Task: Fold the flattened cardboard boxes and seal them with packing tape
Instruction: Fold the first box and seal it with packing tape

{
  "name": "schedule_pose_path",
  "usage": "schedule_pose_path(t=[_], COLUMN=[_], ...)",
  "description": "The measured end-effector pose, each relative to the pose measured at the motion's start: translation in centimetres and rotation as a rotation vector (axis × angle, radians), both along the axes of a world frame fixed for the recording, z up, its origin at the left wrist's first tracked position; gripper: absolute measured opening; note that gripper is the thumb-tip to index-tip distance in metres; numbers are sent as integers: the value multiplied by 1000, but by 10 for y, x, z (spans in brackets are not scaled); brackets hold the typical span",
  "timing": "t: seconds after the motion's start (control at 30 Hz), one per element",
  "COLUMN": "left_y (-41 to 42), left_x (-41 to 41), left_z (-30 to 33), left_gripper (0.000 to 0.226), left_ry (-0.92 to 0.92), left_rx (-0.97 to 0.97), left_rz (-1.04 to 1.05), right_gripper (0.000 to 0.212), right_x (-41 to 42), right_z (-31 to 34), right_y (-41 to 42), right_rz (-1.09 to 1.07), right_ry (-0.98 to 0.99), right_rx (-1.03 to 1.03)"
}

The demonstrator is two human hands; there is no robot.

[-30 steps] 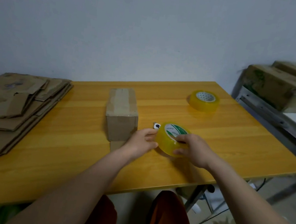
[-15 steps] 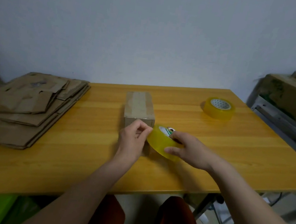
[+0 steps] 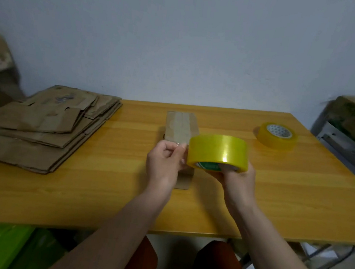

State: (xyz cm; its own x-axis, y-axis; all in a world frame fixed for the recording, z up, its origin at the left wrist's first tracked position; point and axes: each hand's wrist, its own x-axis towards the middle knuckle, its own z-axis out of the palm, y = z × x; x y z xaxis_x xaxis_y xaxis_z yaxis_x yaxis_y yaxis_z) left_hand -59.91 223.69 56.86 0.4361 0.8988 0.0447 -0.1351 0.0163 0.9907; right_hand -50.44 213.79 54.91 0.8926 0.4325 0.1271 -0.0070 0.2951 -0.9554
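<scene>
The right hand (image 3: 238, 180) held the roll (image 3: 217, 152) from below, fingers curled into its core, so that the roll stood on edge above the table (image 3: 276, 188). The left hand (image 3: 165, 161) pinched the free tape end (image 3: 178, 144) between thumb and fingertips, just beside the roll's left face and in front of the box (image 3: 181, 127).

Half a second before, the roll had been tilted low, close to the tabletop, with the left fingers picking at its rim; a second before, both hands had cupped it flat near the table. Now it had been lifted and turned upright, and a short clear strip seemed to have come away from it. That suggested the end had been found and tape could be drawn out for the next seal.

The box stood closed in the middle of the table, a strip of tape already along its top; a flap or piece of cardboard showed at its near foot, partly hidden by the hands. A second roll (image 3: 277, 138) lay flat well to the right. The flat boxes (image 3: 41, 128) were stacked at the left edge, untouched.
</scene>
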Motion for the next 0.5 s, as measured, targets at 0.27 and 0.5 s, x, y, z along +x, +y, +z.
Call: schedule_pose_path(t=[0.27, 0.5], left_y=[27, 37], left_x=[-19, -18], left_z=[-4, -5], left_gripper=[24, 29], left_ry=[208, 245], left_rx=[57, 2], left_rz=[178, 13], right_gripper=[44, 48], right_x=[34, 33], right_z=[8, 2], right_y=[-13, -10], right_rz=[-155, -147], right_ry=[-500, -477], right_rx=[-436, -399])
